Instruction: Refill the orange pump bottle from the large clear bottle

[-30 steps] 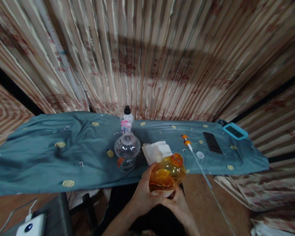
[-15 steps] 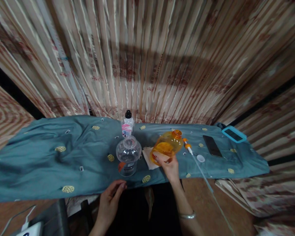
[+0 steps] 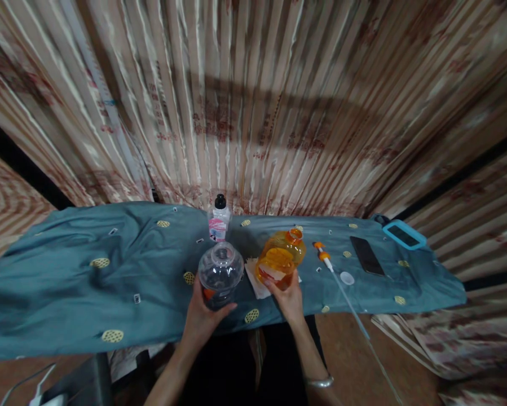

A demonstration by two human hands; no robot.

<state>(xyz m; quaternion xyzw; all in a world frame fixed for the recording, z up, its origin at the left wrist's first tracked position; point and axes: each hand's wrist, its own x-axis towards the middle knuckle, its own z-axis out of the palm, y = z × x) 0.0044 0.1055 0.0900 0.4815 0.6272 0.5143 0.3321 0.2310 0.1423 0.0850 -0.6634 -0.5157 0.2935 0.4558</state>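
A teal tablecloth [image 3: 71, 282] is stretching across the lower half of the frame. Just right of centre, an orange bottle [image 3: 281, 254] is leaning above a folded white cloth [image 3: 256, 286], the right hand [image 3: 289, 298] gripping its lower side with partly curled fingers. That low, one-handed hold could be letting it slip, and its uncapped mouth could be spilling any contents. Its long axis is slanting from lower left to the mouth at upper right. Near centre, a clear bottle [image 3: 221, 273] is appearing upright, mouth upward; the left hand [image 3: 203, 317] is cupping its base, thumb spread wide, so a nudge could be tipping it into the pink-labelled bottle [image 3: 218, 221] beyond. At right, an orange-headed pump [image 3: 323, 255] is lying, its tube [image 3: 350, 301] hanging over the edge, where a snag could be dragging it off.
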